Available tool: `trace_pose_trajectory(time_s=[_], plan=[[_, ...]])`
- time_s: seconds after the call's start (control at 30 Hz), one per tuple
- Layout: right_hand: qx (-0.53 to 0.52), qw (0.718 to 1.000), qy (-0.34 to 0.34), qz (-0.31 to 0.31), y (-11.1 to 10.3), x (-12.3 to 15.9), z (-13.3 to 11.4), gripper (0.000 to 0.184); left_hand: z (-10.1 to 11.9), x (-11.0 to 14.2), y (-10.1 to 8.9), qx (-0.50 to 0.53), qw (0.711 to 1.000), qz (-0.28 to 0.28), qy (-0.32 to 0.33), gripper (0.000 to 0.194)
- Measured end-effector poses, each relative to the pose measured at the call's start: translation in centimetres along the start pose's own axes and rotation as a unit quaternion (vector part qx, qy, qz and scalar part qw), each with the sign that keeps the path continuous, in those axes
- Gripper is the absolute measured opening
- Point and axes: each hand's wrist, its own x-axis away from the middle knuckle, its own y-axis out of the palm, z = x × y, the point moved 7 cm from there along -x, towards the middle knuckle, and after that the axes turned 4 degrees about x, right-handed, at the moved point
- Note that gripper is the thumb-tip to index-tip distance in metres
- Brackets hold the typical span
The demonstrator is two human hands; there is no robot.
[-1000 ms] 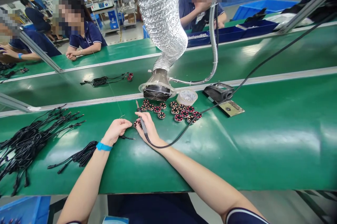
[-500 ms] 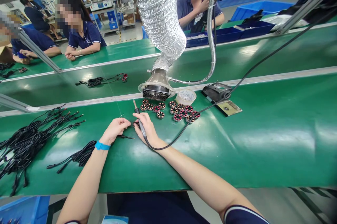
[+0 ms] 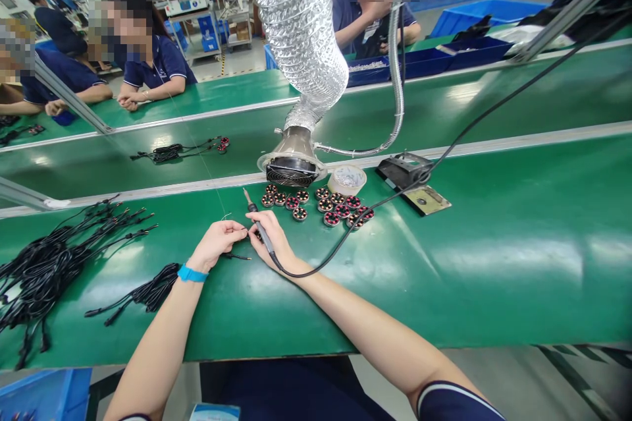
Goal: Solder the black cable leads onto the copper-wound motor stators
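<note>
My right hand wraps round a soldering iron, whose tip points up and away from me. Its fingertips also meet a small dark round part, mostly hidden, that looks like a motor coil. My left hand, with a blue wristband, pinches what seems to be a black cable end against that part. Under this hand runs a bundle of black cable. A thin wire hangs from above and ends by the left knuckles. Several round copper-wound coils lie just beyond my hands.
A silver exhaust duct with a fan hangs over the bench. A tape roll and an iron stand sit to its right. Black cables pile at left. The iron's cord crosses the right side. Co-workers sit across the belt.
Both hands keep nearly the same pose, with the iron's tip shifted slightly left. On the middle belt, the cable with coils has slid a little left. A co-worker's hand at far left has moved.
</note>
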Motion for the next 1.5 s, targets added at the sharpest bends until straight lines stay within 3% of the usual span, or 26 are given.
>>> trace_pose_trajectory(time_s=[0.33,0.63,0.8,1.03,1.27,1.5], plan=[[-0.005,1.000,-0.005,0.013,-0.1,-0.1,-0.2,0.044,0.1,0.0,0.0,0.042,0.999,0.005,-0.016,0.044],[0.003,1.000,-0.002,0.010,0.0,-0.1,-0.1,0.045,-0.4,-0.2,-0.4,0.008,1.000,0.019,-0.003,0.045],[0.015,1.000,-0.001,0.004,0.1,-0.1,-0.1,0.044,0.2,0.1,-0.1,-0.038,0.998,0.051,0.028,0.042],[0.029,1.000,0.003,0.005,0.1,-0.1,0.1,0.047,1.3,0.2,0.2,-0.144,0.977,0.100,0.122,0.047],[0.016,1.000,-0.002,0.012,0.0,-0.2,-0.2,0.047,0.8,0.2,0.1,-0.097,0.993,0.054,0.044,0.033],[0.023,1.000,0.000,0.016,0.0,-0.2,-0.1,0.047,0.9,0.2,0.2,-0.085,0.995,0.024,0.047,0.041]])
